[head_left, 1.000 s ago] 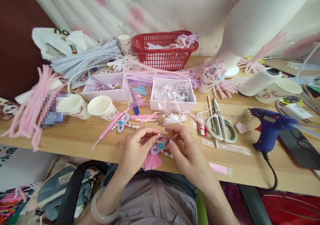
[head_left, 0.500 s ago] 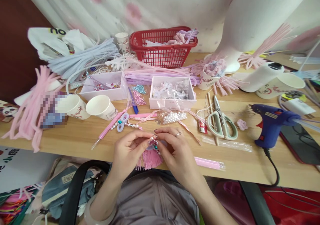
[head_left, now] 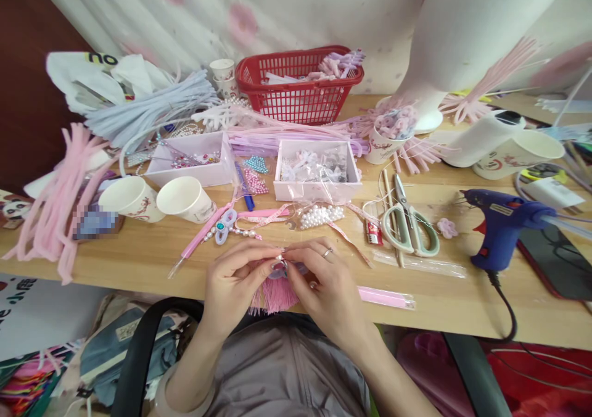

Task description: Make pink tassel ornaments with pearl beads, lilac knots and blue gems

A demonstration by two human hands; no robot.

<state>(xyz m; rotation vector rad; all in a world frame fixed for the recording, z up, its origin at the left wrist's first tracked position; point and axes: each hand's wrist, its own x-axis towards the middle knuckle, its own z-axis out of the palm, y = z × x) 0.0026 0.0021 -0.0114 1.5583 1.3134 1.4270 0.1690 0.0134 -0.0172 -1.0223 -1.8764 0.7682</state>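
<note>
My left hand [head_left: 235, 284] and my right hand [head_left: 324, 281] meet at the front edge of the wooden table [head_left: 139, 250]. Both pinch a small lilac ornament [head_left: 277, 272] with a pink tassel [head_left: 275, 297] hanging from it. The fingers cover most of the ornament. A ring shows on my right hand. A similar lilac ornament with a teal stone and pearls [head_left: 225, 224] lies on the table just beyond my left hand. A heap of loose white pearls [head_left: 321, 216] lies beyond my right hand.
Scissors [head_left: 409, 222] and a blue glue gun [head_left: 502, 226] lie to the right. Two paper cups [head_left: 185, 200] stand at the left. Two white boxes [head_left: 317, 169], a red basket [head_left: 296, 87], pipe-cleaner bundles [head_left: 152, 111] and a white mannequin stand [head_left: 444, 41] fill the back.
Both hands have drawn nearer the table's front edge and closed tighter over the ornament, so its teal stone is now hidden. The view has shifted slightly.
</note>
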